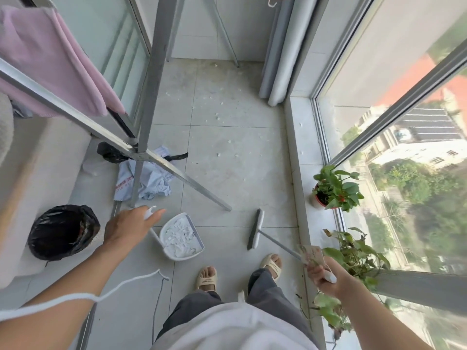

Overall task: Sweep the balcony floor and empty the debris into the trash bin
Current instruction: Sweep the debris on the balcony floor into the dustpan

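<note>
Right hand (322, 276) at lower right of frame, fingers curled round the broom handle's white end; a small card-like piece stuck up from the same grip, unclear what. Broom (255, 229) head down on the floor tiles (227, 137) at centre, handle running diagonally back to that hand. Left hand (130, 227) at centre left, fingers stretched fairly straight over the top of the dustpan's white handle; grip there not clear, cannot tell whether held or only touched. Dustpan (180, 237) on the floor just left of the broom head, well filled with white scraps. Trash bin (63, 232) with black liner at left edge, near the left hand, mouth open. More white scraps (219, 117) scattered across tiles toward upper centre. Drying rack legs (151, 97) crossed through upper left, pink towel (48, 61) draped on it. Crumpled pale bags (149, 180) on the floor under the rack. Potted plant (334, 189) on the window ledge at right, second plant lower right behind the right hand. Feet in beige slippers (207, 277) at bottom centre.
</note>
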`<control>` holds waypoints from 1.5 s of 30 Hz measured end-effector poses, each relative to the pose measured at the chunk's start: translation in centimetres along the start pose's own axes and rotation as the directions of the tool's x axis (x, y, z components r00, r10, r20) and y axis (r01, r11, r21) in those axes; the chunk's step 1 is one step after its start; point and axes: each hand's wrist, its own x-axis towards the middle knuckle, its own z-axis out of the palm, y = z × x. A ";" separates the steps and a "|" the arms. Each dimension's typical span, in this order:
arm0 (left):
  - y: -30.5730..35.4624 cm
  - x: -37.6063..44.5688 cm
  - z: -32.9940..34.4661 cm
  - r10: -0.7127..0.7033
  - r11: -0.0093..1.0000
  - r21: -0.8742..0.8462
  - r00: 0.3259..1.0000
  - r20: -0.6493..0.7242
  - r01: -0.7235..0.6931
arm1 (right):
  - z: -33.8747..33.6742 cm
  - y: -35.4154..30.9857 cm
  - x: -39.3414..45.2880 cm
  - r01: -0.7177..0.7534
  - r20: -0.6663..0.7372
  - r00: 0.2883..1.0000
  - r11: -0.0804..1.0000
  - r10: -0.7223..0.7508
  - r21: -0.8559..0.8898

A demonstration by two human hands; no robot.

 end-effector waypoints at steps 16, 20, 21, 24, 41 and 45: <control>13.2 3.0 1.5 0.270 0.955 0.107 0.961 0.062 -0.276 | -4.0 -6.0 -4.9 0.151 -0.127 0.950 0.773 -0.286 -0.616; 15.2 3.4 2.2 0.304 0.941 0.127 0.948 0.098 -0.314 | -2.0 -5.3 -1.7 0.143 -0.218 0.903 0.739 -0.369 -0.659; 15.6 3.4 2.4 0.307 0.938 0.130 0.945 0.112 -0.320 | -1.6 -4.8 -0.7 0.125 -0.251 0.894 0.745 -0.371 -0.655; 16.8 3.6 2.6 0.302 0.941 0.109 0.940 0.160 -0.321 | -0.4 -2.9 1.5 0.048 -0.275 0.909 0.734 -0.313 -0.677; 16.6 5.6 3.3 0.308 0.948 0.009 0.922 0.236 -0.319 | -4.1 -2.9 -2.9 -0.031 -0.058 0.998 0.923 0.010 -0.383; 15.1 6.3 3.5 0.296 0.951 0.013 0.927 0.231 -0.307 | -1.5 -0.4 -0.4 -0.080 -0.180 0.983 0.855 -0.016 -0.513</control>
